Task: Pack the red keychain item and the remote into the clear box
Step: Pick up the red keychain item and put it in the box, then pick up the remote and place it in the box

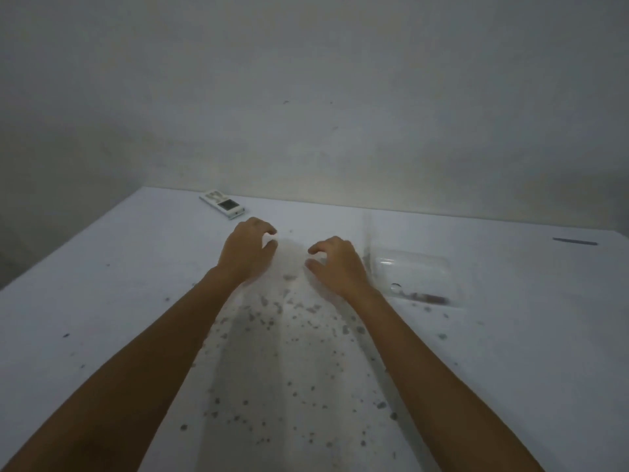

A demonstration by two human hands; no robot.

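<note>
- Clear box (410,270): thin, transparent, rounded corners, lying on the speckled white table (102,284) just right of my right hand; a reddish blur shows at its near edge, possibly the keychain item, I cannot tell.
- Remote (223,203): white, flat, rectangular, at the far edge, beyond my left hand.
- Left hand (246,250) and right hand (335,264): fingers curled, holding nothing, poised over the table.
- Judgement: packing not begun; next, reach forward for the remote.

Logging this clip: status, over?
Left hand and right hand empty, curled above table. Remote at far edge, unpacked. Clear box right; nothing blocking.
</note>
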